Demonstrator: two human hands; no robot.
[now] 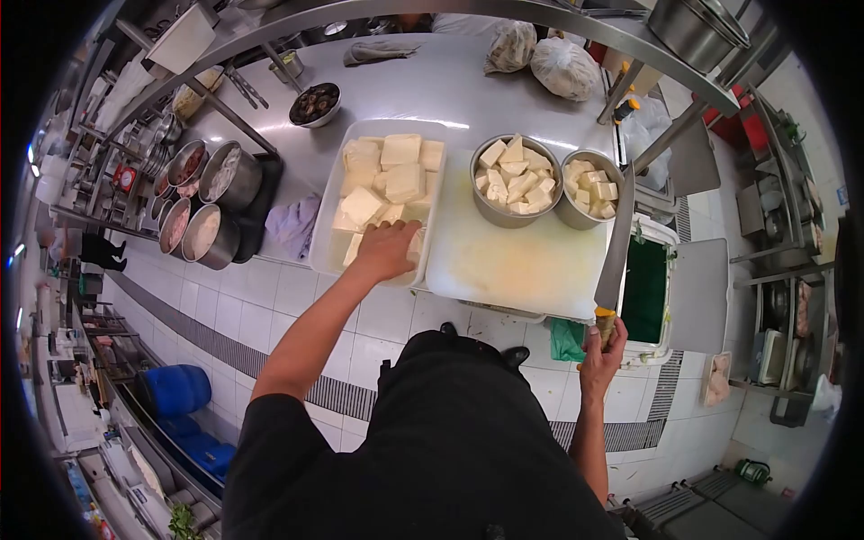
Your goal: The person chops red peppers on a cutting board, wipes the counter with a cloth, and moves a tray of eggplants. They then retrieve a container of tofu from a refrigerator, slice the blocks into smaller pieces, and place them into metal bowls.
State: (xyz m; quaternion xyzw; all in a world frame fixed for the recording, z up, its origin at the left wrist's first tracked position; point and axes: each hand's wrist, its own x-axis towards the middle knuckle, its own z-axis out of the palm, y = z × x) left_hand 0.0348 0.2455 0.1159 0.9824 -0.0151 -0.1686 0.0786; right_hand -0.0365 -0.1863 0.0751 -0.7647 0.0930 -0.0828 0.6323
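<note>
My left hand (387,252) reaches into the near end of a white plastic tub (436,209), its fingers apart over large pale blocks of tofu (405,183). Some of the fingertips are hidden among the blocks. My right hand (601,356) is closed around the yellowish handle of a large kitchen knife (617,247). The knife's broad blade points away from me along the right edge of a white cutting board (513,261). Behind the board stand a larger metal pot (486,209) and a smaller metal pot (572,211), both filled with cut tofu pieces (520,184).
Left of the tub lie a crumpled cloth (292,225) and several metal pots (236,180) of food. A bowl of dark food (315,105) sits behind. Overhead runs a metal shelf (405,13). A green-lined bin (650,279) stands right of the board.
</note>
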